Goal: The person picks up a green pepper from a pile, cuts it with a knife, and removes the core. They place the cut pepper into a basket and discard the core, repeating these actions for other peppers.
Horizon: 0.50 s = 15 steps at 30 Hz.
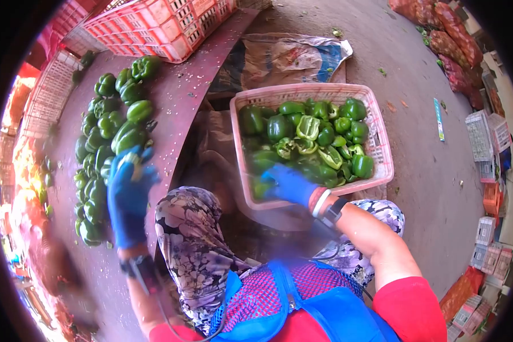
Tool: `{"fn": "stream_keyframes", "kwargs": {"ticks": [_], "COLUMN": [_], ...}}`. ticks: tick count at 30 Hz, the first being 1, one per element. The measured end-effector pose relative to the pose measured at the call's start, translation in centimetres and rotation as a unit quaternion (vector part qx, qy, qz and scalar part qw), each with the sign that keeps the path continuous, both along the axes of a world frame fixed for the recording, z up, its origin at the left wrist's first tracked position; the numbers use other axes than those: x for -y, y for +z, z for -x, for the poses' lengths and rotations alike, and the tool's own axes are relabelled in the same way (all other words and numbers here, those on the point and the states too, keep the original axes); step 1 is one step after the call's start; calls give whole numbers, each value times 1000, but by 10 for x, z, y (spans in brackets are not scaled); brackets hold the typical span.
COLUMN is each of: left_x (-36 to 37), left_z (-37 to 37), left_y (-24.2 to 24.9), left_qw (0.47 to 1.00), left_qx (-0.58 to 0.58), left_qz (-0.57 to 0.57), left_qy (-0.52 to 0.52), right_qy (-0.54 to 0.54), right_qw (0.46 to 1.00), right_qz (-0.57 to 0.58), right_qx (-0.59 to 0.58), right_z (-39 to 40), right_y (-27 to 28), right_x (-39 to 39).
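Note:
My left hand, in a blue glove, is over the near-right side of a pile of green bell peppers on the table. Motion blurs its fingers, and a pale green patch shows among them; I cannot tell whether they grip it. Inside the near-left part of a pink plastic crate, my gloved right hand reaches over the peppers, fingers stretched out and apart. Whole green peppers fill the crate, along with several split ones showing pale insides. The crate stands in front of my knees.
The purple-grey table runs along my left, with a large red-pink crate at its far end. A crumpled sack lies behind the pepper crate. Filled red sacks and stacked crates line the right side.

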<state>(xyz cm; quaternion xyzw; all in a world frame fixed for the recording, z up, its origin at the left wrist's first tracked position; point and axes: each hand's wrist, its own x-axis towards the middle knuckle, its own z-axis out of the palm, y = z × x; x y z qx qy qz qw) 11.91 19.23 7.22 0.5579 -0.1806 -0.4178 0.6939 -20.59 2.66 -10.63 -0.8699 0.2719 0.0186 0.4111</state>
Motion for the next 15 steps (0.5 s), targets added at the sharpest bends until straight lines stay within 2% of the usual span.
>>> {"fn": "stream_keyframes", "kwargs": {"ticks": [2,3,6,8,9,10,11,12,13,14,15], "left_x": [-81,-123,-273,-361,-433,-514,-592,-567,-531,-489,-464], "left_z": [-16,-17,-12,17,22,28,34,61,89,89,82], "left_y": [0,1,-14,-16,-35,-65,-94,-85,-71,-52,-45], "left_qw": [990,973,930,868,834,705,458,565,613,562,539], "left_qx": [79,111,110,100,126,319,555,366,201,142,168], "left_qz": [-87,-160,-265,-382,-461,-629,-609,-708,-763,-801,-795], "left_qy": [81,127,231,302,277,-78,-335,-214,-31,-151,-222], "right_qy": [78,55,58,95,80,89,86,102,109,119,116], "right_qw": [994,998,997,995,995,994,993,989,987,986,988], "right_qz": [8,-1,-57,9,56,59,75,94,91,79,75], "right_qx": [-71,-16,-5,-25,37,0,-26,-47,-81,-89,-72], "right_z": [-1,-1,-11,-14,-11,-16,-21,-24,-27,-28,-26], "right_y": [-4,-10,-22,-21,-31,-30,-27,-28,-23,-14,-15], "right_x": [3,-1,7,4,-2,-2,-4,-3,-2,-1,0]}}
